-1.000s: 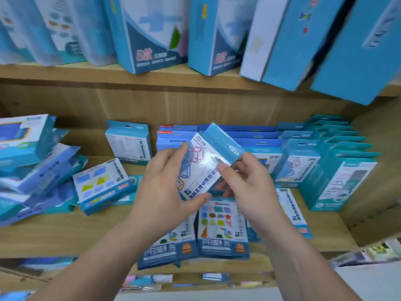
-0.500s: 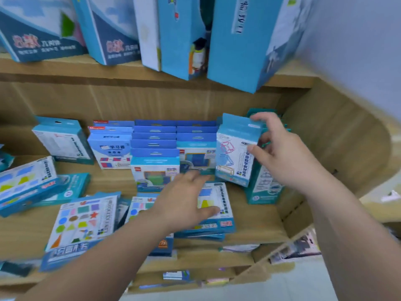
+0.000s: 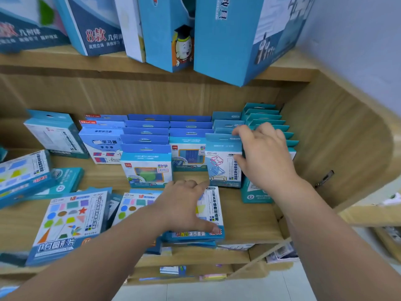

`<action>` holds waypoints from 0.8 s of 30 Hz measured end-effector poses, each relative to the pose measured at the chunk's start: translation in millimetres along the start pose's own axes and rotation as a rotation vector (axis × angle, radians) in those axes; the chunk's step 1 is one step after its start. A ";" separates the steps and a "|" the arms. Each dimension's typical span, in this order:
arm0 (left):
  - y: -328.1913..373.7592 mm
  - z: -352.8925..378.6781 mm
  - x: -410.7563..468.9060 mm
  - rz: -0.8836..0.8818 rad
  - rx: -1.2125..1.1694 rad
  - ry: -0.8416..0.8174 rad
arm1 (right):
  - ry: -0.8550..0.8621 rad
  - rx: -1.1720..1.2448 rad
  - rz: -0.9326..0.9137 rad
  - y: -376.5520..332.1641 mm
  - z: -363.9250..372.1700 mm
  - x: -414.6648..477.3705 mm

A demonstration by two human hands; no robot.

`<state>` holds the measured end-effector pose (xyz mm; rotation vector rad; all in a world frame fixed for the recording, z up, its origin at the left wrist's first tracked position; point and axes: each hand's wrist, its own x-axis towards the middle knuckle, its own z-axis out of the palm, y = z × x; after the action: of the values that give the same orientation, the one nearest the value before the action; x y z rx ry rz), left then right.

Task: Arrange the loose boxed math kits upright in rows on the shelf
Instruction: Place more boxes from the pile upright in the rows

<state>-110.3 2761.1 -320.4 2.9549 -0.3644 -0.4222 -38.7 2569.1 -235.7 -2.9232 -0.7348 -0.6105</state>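
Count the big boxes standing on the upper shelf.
5, left to right: dark-fronted box, 8款 box, white box, mascot box, largest box at the right end. More may lie beyond the frame's left edge.

Tall blue cardboard boxes (image 3: 227, 40) stand on the upper wooden board (image 3: 54, 60), one with a cartoon figure in a cap (image 3: 183, 47). A pale grey-blue wall (image 3: 358, 40) is at right, light floor tiles (image 3: 217, 292) below.
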 end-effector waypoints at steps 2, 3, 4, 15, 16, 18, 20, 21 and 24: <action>-1.0 3.3 -4.2 0.003 -0.007 0.007 | 0.016 -0.073 0.005 0.8 7.4 -2.2; -1.7 5.2 -5.5 0.003 -0.012 0.010 | 0.022 -0.111 0.009 0.9 11.0 -3.3; -2.4 6.7 -5.9 0.003 -0.016 0.016 | 0.034 -0.144 0.011 1.0 13.7 -4.0; -0.3 2.7 -14.9 0.016 -0.084 0.172 | 0.079 -0.186 0.076 -10.5 19.6 -11.6; -1.6 0.6 -18.2 0.020 -0.102 0.201 | 0.094 -0.150 0.059 -15.7 18.3 -12.3; -7.3 -5.4 -27.5 0.028 -0.146 0.278 | 0.137 -0.074 0.014 -29.2 16.4 -11.5; -17.2 -13.8 -42.5 0.022 -0.189 0.387 | 0.175 0.032 -0.037 -48.5 15.9 -6.5; -24.4 -18.9 -52.8 0.008 -0.205 0.451 | 0.187 0.099 -0.064 -60.7 16.3 -2.2; -54.6 -35.6 -88.8 -0.095 -0.217 0.635 | 0.182 0.330 -0.128 -104.0 19.7 15.5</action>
<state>-170.7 2839.8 -272.7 2.7041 -0.0905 0.4405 -67.7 2671.0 -251.1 -2.4992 -0.9066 -0.6815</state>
